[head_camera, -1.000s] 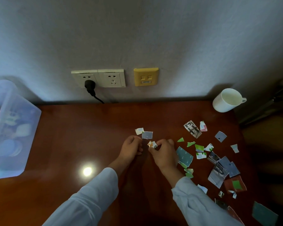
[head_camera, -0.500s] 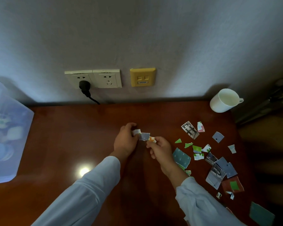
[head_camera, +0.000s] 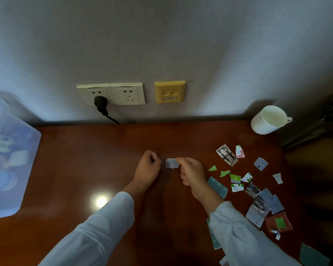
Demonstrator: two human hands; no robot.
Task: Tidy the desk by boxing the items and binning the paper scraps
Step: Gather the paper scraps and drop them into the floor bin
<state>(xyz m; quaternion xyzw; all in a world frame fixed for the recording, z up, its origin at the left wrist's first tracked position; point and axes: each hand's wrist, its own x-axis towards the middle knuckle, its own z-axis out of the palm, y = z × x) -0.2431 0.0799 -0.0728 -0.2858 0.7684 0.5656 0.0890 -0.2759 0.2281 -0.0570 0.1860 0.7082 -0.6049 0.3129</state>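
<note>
On the brown desk [head_camera: 85, 160], my right hand [head_camera: 192, 175] pinches a small blue-grey paper scrap [head_camera: 172, 163] by its right edge. Just left of it, my left hand [head_camera: 148, 169] is curled, with only a sliver of paper showing at the fingertips; what else it holds is hidden. The scrap sits between the two hands. Several torn paper scraps [head_camera: 236, 179] lie scattered over the desk's right side, among them a striped photo piece [head_camera: 226, 155] and a teal piece [head_camera: 218, 187] beside my right wrist.
A translucent plastic box [head_camera: 10, 160] with items inside stands at the left edge. A white mug [head_camera: 267, 120] sits at the back right by the wall. Wall sockets with a black plug [head_camera: 100, 102] and a yellow data socket [head_camera: 170, 91] are above the desk.
The right hand has taken the blue-grey scrap between the hands. The left hand has closed over the white scrap it pinched. The view shifted slightly.
</note>
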